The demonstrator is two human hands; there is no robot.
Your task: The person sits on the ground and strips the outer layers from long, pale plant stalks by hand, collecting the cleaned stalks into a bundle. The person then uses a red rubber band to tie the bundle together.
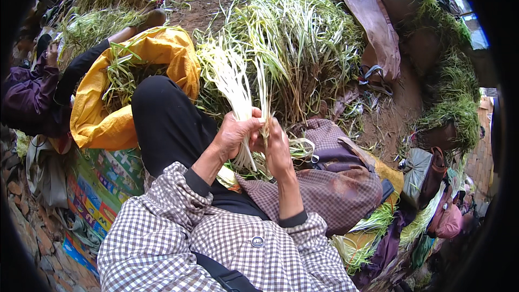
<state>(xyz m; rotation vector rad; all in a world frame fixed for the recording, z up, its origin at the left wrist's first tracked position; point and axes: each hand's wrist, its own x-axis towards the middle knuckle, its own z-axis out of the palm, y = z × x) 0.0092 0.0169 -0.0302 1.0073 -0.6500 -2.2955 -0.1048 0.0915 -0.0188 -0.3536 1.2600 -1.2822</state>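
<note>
My left hand [233,132] is closed around a bunch of pale, chive-like stalks [239,93]. Their whitish leaves fan out upward, and the lower ends stick out below my fist. Close beside it, my right hand [279,148] pinches a thinner strand of stalks [264,101] whose lower part is brownish. My left thumb also touches this strand, and the right fingertips are partly blurred. Just beyond both hands lies a large heap of green and pale stalks [304,44], its brownish ends towards me.
A yellow woven sack [93,101] with greens inside stands open at the left. Another person in a purple sleeve [34,93] sits beyond it. Stalk bundles [377,219] lie at the lower right. More greens [450,105] are piled along the right side.
</note>
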